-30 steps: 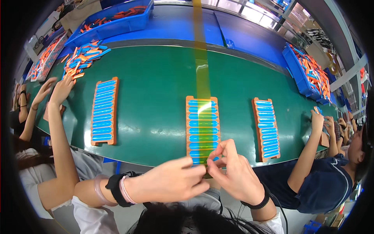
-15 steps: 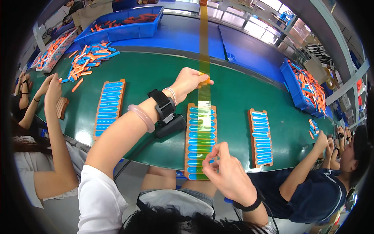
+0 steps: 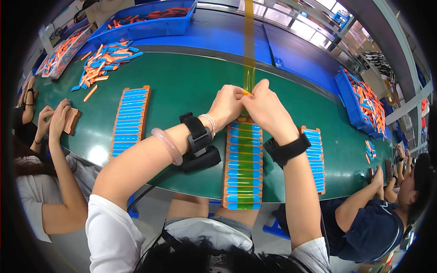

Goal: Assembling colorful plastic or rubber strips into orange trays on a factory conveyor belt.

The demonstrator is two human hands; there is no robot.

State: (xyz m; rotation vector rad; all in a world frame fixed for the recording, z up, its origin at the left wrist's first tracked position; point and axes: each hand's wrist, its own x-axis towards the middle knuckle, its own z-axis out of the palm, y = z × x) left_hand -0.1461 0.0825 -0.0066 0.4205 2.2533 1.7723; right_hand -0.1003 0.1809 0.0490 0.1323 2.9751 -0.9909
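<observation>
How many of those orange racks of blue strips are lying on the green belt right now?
3: left rack beside the left forearm, middle rack under the yellow tape below both hands, right rack beyond the right wrist. None seems hidden.

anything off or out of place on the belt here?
Mostly tidy: the trays sit in line on the green belt. One oddity: a loose scatter of blue and orange pieces lies on the belt at far left, outside the blue bins.

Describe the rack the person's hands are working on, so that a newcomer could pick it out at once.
Start at the long green conveyor belt. Three orange racks of blue strips lie on it; take the middle orange rack, directly below the person's left hand and right hand. Only this one has translucent yellow tape running down its centre.
</observation>
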